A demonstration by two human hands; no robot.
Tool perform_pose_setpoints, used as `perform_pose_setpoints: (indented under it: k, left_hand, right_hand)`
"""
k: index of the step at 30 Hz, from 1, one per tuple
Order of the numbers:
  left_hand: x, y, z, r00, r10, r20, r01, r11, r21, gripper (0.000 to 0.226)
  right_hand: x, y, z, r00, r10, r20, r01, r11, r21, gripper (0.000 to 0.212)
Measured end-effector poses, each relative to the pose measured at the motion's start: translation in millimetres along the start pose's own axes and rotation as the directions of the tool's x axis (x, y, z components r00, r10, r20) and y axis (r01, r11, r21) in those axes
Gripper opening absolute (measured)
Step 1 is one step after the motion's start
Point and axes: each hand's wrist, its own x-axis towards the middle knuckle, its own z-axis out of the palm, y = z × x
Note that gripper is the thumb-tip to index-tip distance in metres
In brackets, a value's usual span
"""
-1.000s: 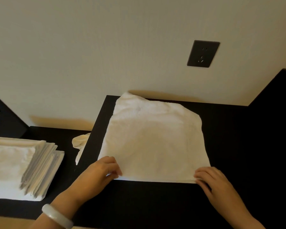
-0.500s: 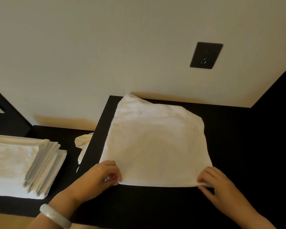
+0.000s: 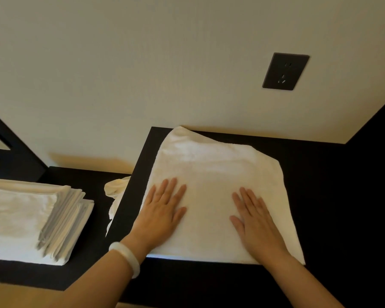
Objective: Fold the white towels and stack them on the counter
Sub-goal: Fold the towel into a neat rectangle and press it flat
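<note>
Both hands press flat on the folded towel (image 3: 211, 174), left hand (image 3: 159, 215) and right hand (image 3: 257, 223) with fingers straight, slightly spread. It lies on the black counter (image 3: 333, 196), below a pale wall (image 3: 142, 63); a towel stack (image 3: 31, 216) sits left.

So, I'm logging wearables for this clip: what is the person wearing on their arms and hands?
No sleeves or gloves show. The left hand has a smooth, rounded, milky-white bangle at its wrist. The right hand has nothing on it, and I see no rings or watch on either.
</note>
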Motion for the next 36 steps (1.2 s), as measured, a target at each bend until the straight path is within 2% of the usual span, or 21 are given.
perform_pose_setpoints:
  k: [2,4,7,10,12,15,18,21,22,24,26,27,29,30,31,32,34,35,36]
  left_hand:
    - [-14.4,5.2,2.4,1.0,0.018,-0.026,-0.018,1.0,-0.023,0.065]
    - [-28.2,9.7,7.1,0.999,0.022,-0.032,-0.023,0.999,-0.024,0.065]
    - [-37.8,14.8,9.1,1.0,0.001,-0.006,-0.001,1.0,0.025,0.063]
    - [-16.5,24.0,-9.9,0.997,-0.032,-0.074,0.032,0.999,-0.009,0.067]
    - [10.9,28.0,-18.3,0.991,-0.032,-0.131,0.023,0.998,-0.065,0.071]
    - [52.0,27.3,-26.4,0.986,-0.013,-0.165,0.004,0.999,-0.052,0.069]
    - [69.8,10.6,-18.2,0.995,-0.042,-0.086,0.042,0.999,-0.002,0.071]
    - [71.1,-3.8,-6.1,0.997,-0.073,-0.026,0.072,0.997,-0.033,0.082]
    - [71.7,-5.1,-4.8,0.997,-0.072,-0.019,0.072,0.996,-0.046,0.084]
    - [75.1,-1.6,-7.7,0.997,-0.077,-0.007,0.076,0.994,-0.081,0.089]
    - [82.2,5.9,-15.2,0.997,-0.078,-0.027,0.074,0.989,-0.126,0.094]
    - [87.0,10.8,-19.4,0.996,-0.073,-0.044,0.067,0.989,-0.135,0.094]
    - [98.5,21.7,-29.5,0.995,-0.048,-0.091,0.034,0.988,-0.154,0.088]
    - [104.9,27.6,-35.6,0.994,-0.024,-0.11,0.004,0.985,-0.17,0.082]
    - [111.1,33.4,-42.5,0.993,0.012,-0.121,-0.034,0.983,-0.182,0.075]
    - [116.4,39.5,-50.0,0.991,0.055,-0.122,-0.078,0.978,-0.191,0.069]
    - [125.8,50.5,-63.3,0.98,0.159,-0.117,-0.181,0.96,-0.214,0.067]
    - [129.1,55.8,-69.0,0.968,0.217,-0.127,-0.241,0.943,-0.23,0.066]
    - [131.4,60.7,-73.7,0.951,0.274,-0.141,-0.301,0.923,-0.239,0.065]
  right_hand:
    - [-15.8,-2.4,3.4,1.0,0.023,0.02,-0.022,0.999,-0.033,0.093]
    - [-28.2,-4.6,8.5,0.999,0.037,0.031,-0.035,0.999,-0.041,0.097]
    - [-33.1,-8.1,6.0,0.998,0.052,-0.048,-0.052,0.999,0.008,0.105]
    - [-12.1,-20.6,-17.8,0.978,0.056,-0.199,-0.055,0.998,0.012,0.09]
    - [14.0,-27.8,-32.1,0.974,0.042,-0.224,-0.034,0.999,0.036,0.08]
    - [48.7,-22.1,-33.9,0.986,0.034,-0.163,-0.033,0.999,0.008,0.075]
    - [59.7,-6.0,-18.5,0.997,0.039,-0.064,-0.042,0.998,-0.044,0.078]
    - [60.3,-2.6,-25.0,1.0,0.029,0.004,-0.029,0.999,-0.023,0.082]
    - [62.0,-3.8,-34.7,0.999,0.05,-0.006,-0.05,0.999,0.022,0.077]
    - [73.2,0.7,-55.7,0.982,0.129,-0.138,-0.109,0.984,0.141,0.055]
    - [92.4,12.5,-76.0,0.942,0.218,-0.255,-0.189,0.973,0.134,0.047]
    - [102.7,19.9,-84.3,0.94,0.262,-0.219,-0.246,0.964,0.1,0.049]
    - [116.5,26.9,-94.0,0.939,0.343,-0.012,-0.341,0.936,0.091,0.048]
    - [119.3,28.3,-95.2,0.929,0.362,0.071,-0.369,0.918,0.145,0.039]
    - [119.7,28.4,-94.2,0.928,0.36,0.094,-0.372,0.901,0.224,0.026]
    - [116.1,28.5,-92.9,0.934,0.347,0.081,-0.355,0.887,0.296,0.015]
    - [106.2,28.3,-91.0,0.941,0.338,0.009,-0.31,0.852,0.421,0.011]
    - [98.9,28.0,-88.6,0.948,0.315,-0.051,-0.269,0.875,0.403,0.012]
    - [89.5,26.0,-87.0,0.963,0.23,-0.141,-0.182,0.941,0.286,0.013]
